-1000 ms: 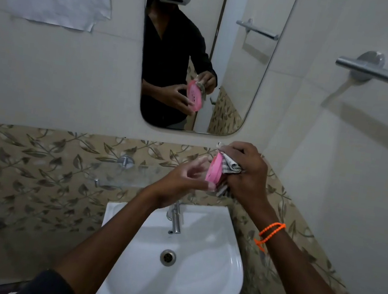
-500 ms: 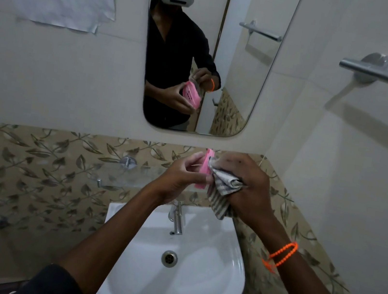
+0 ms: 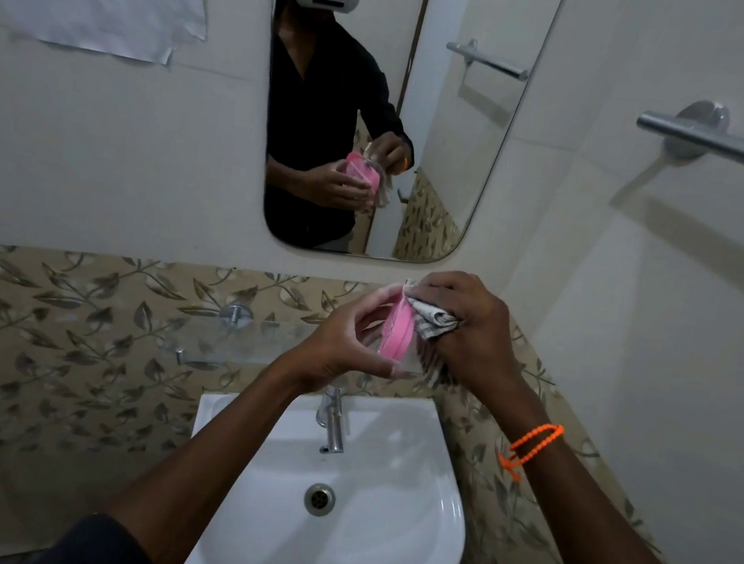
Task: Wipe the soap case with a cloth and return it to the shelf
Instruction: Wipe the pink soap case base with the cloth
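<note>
- The wiping step is judged to be in progress: the pink soap case (image 3: pixel 397 330) is held on edge above the sink (image 3: pixel 424 553), and the cloth (image 3: pixel 431 321) is pressed against its right face.
- The left hand (image 3: pixel 340 345) is clamped on the case, with the fingers curled over its upper edge and the thumb set under its lower end.
- The right hand (image 3: pixel 467 331) is closed around the bunched striped cloth, and the cloth's loose end is seen hanging below the hand.
- An orange bead band (image 3: pixel 531 448) is worn on the right wrist.
- The return step is judged as not yet begun: the glass shelf (image 3: pixel 248 340) is seen just left of and behind the hands, above the tap (image 3: pixel 333 422), and nothing can be made out on it.
- Whether the case is already clean cannot be told; its wiped face is hidden by the cloth.
- In the mirror (image 3: pixel 457 159) the same hold is shown, with the case between both hands at chest height.
- Compared with half a second ago, the case is kept in the same left-hand hold, while the cloth hand is found slightly higher against the case's upper part.
- Against the frame a second ago, the case is turned more fully on edge towards the camera.
</note>
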